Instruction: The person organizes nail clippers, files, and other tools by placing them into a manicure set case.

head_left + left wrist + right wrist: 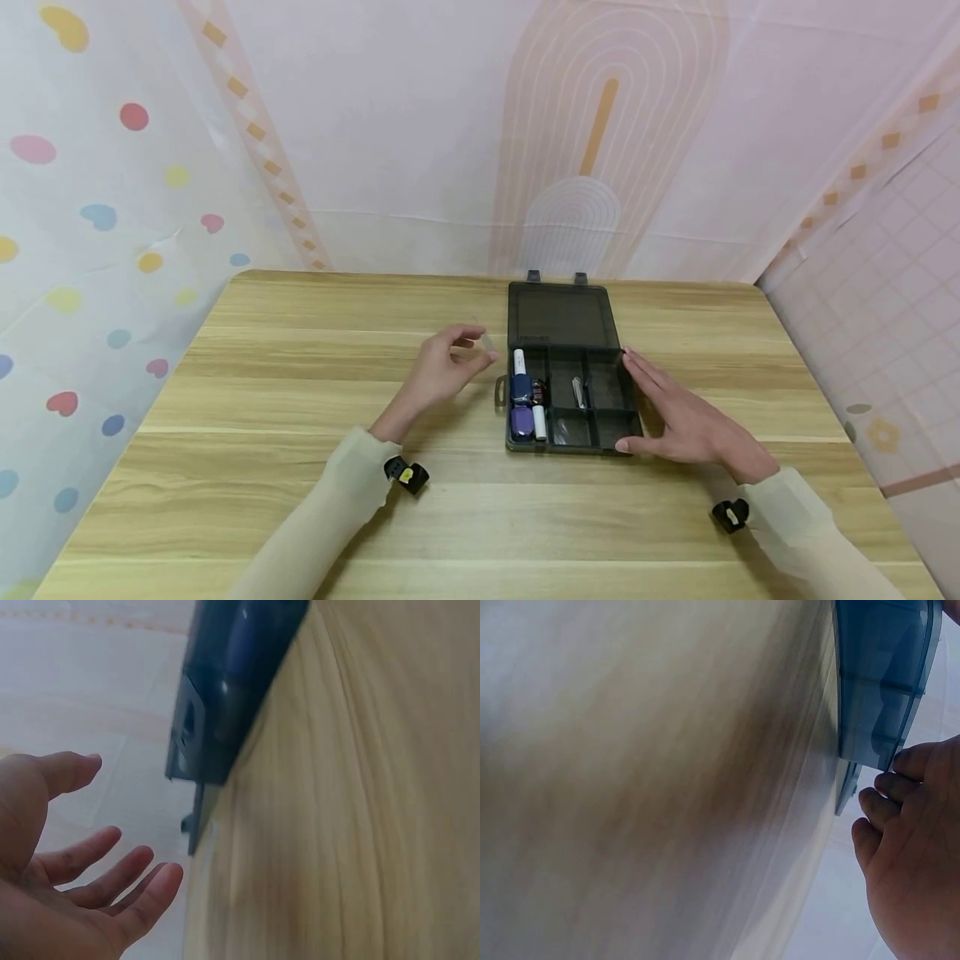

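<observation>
A dark see-through compartment box (570, 450) stands on the table, its lid (562, 315) laid back. In its left section lie a blue nail polish bottle (521, 389), a purple one (521, 422) and a dark reddish one (538, 392). A nail clipper (578, 392) lies in a middle compartment. Left of the box is my left hand (438, 367), with thumb and fingers apart in the left wrist view; a small pale patch (487, 342) shows by its fingertips. My right hand (686, 421) spans the box's right side, fingertips at the back corner, thumb at the front one.
The wooden table (300, 400) reaches a patterned cloth backdrop (405, 167) behind the box. A handle (500, 392) sticks out from the box's left side. Two latches (533, 276) top the lid's far edge. Another cloth (900, 275) hangs on the right.
</observation>
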Motion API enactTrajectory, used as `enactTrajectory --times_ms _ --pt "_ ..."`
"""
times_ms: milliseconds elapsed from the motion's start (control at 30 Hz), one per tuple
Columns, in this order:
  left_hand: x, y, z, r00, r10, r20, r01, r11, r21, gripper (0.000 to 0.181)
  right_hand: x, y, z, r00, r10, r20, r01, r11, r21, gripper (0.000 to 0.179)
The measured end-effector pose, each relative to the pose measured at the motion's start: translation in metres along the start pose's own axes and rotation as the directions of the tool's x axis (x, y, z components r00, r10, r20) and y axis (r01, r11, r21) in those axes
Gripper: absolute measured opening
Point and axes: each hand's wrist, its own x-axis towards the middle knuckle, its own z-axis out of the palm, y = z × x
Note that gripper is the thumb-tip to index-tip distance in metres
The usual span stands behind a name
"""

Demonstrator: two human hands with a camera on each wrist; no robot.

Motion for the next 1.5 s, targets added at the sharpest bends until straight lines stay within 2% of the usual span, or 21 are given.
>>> enactTrajectory --times_ms 200,333,467,700,900,1033,1233,1500 --pt "0.011 -0.011 -0.005 1.000 -0.012 0.008 0.011 0.997 0.082 0.065 -0.001 0.000 0.000 1.000 0.003 -0.001 -0.003 1.000 0.009 0.120" --pt "0.019 -0.019 -0.007 0.999 -0.046 0.013 0.044 0.987 0.152 0.073 -0.001 0.001 0.001 1.000 0.007 0.003 -0.007 1.000 0.008 0.119" --pt "0.029 -0.027 -0.011 0.997 -0.072 0.017 0.069 0.984 0.166 0.080 0.000 0.001 0.001 1.000 0.009 0.005 -0.009 1.000 0.013 0.119" --pt "0.044 -0.032 -0.015 0.996 -0.073 0.060 0.057 0.970 0.238 0.089 -0.001 0.001 0.000 1.000 0.011 0.005 -0.011 1.000 0.026 0.119" --pt "0.052 -0.027 -0.015 0.988 -0.110 0.111 0.069 0.943 0.325 0.101 -0.001 0.001 0.000 1.000 0.014 0.006 -0.014 1.000 0.020 0.119" --pt "0.055 -0.024 -0.013 0.983 -0.118 0.138 0.056 0.921 0.386 0.107 0.000 0.002 0.001 1.000 0.013 0.003 -0.013 1.000 0.024 0.119" --pt "0.059 -0.025 -0.012 0.984 -0.124 0.125 0.058 0.897 0.439 0.106 0.002 0.001 0.003 1.000 -0.006 -0.006 0.007 1.000 0.025 0.119" --pt "0.063 -0.024 -0.010 0.986 -0.136 0.097 0.077 0.883 0.463 0.102 0.003 0.001 0.004 1.000 0.000 -0.005 0.000 1.000 0.023 0.119"
